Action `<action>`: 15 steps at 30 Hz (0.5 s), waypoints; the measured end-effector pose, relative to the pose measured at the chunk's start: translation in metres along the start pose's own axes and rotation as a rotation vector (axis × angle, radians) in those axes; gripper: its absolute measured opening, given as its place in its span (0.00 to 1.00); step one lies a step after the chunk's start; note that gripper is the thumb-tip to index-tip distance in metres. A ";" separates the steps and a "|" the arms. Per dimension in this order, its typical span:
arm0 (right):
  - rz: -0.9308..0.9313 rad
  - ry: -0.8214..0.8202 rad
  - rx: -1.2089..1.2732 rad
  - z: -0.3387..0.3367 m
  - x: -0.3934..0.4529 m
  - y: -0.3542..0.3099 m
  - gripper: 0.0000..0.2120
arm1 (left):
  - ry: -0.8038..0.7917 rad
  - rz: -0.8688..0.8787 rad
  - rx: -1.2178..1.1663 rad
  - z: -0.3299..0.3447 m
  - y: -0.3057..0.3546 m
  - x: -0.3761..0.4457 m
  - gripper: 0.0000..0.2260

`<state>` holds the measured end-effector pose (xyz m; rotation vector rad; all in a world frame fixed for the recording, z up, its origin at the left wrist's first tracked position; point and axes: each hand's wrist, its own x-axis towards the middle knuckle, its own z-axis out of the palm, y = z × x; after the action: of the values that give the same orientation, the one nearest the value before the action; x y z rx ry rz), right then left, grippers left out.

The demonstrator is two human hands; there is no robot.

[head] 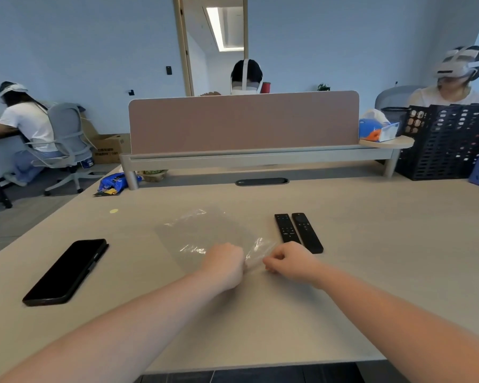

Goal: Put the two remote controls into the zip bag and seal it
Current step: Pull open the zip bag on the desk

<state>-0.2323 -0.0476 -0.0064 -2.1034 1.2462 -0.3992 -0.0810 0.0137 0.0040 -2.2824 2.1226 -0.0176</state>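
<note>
On the table in front of me: 1 clear zip bag, lying flat, and 2 black remotes side by side just right of it, long way pointing away from me. My left hand & right hand are both curled tight, pinching the bag's near edge. 1 black phone lies far left.

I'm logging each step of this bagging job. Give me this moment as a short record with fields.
left hand: closed on the zip bag's near edge
right hand: pinching the same edge
zip bag: clear, flat on the table, empty
remote controls: two, side by side, right of the bag, outside it
phone: left of the bag, screen dark
stage: no remote bagged yet
</note>
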 end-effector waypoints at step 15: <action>0.306 0.010 0.697 0.000 -0.003 -0.021 0.11 | 0.118 -0.107 -0.581 0.006 0.007 -0.004 0.13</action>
<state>-0.2194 -0.0382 0.0076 -1.3062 1.1870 -0.5995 -0.0880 0.0176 -0.0025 -2.7529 2.2889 0.5447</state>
